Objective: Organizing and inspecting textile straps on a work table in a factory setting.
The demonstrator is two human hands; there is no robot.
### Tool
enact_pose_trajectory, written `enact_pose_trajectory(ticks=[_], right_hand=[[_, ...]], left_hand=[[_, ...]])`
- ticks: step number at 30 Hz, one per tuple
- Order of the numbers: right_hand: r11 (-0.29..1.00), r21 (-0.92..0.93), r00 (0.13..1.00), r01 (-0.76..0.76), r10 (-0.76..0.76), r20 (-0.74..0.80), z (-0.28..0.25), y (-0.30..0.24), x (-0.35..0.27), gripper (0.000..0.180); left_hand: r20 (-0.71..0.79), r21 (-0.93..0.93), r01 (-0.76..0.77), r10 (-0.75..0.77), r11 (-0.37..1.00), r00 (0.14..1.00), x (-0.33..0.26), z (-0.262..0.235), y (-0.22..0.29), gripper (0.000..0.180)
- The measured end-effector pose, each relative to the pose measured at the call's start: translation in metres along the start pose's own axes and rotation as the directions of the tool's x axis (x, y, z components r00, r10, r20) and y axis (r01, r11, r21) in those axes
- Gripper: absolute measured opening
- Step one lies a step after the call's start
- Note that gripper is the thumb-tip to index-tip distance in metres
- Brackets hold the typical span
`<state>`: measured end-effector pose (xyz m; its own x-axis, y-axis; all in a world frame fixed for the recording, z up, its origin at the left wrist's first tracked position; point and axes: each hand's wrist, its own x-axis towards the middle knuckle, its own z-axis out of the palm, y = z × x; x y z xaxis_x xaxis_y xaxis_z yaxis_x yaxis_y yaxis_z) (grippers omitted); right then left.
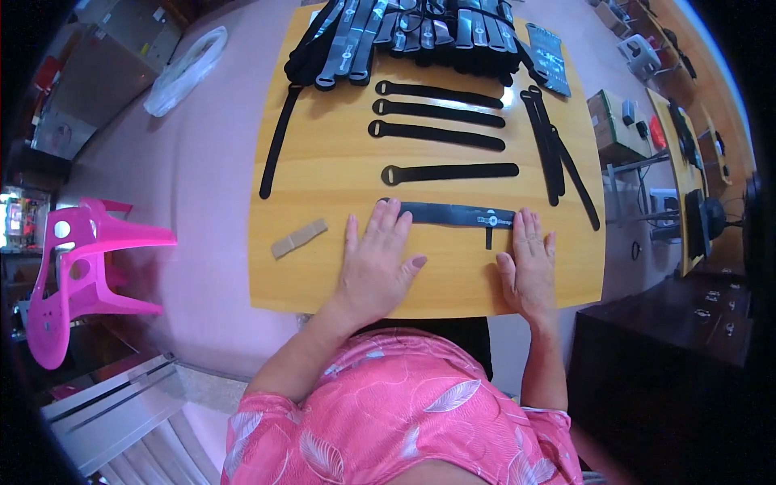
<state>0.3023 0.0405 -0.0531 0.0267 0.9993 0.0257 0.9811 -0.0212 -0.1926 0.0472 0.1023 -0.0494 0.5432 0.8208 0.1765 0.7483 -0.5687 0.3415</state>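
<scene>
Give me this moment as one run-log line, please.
left hand: open, at left end of labelled strap | right hand: open, at its right end | beyond: four black straps

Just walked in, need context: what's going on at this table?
A person has the left hand and right hand at opposite ends of a dark printed strap on the table. Four black looped-end straps lie beyond it, with a large strap bundle farther back.
</scene>
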Motion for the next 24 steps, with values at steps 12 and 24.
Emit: enact_pose_trajectory(ticks=[12, 24], right_hand=[[0.933, 0.352, 0.973, 0.078, 0.006, -0.23, -0.041, -0.03, -0.019, 0.047], [0.732, 0.579, 0.933, 0.359, -0.298, -0.202, -0.031, -0.109, -0.008, 0.036]], left_hand=[[-0.089, 0.145, 0.568, -0.562, 0.81, 0.823, 0.033, -0.061, -0.174, 0.027], [-0.506, -0.252, 0.515, -0.565, 0.82, 0.652, -0.025, -0.078, -0.133, 0.011]])
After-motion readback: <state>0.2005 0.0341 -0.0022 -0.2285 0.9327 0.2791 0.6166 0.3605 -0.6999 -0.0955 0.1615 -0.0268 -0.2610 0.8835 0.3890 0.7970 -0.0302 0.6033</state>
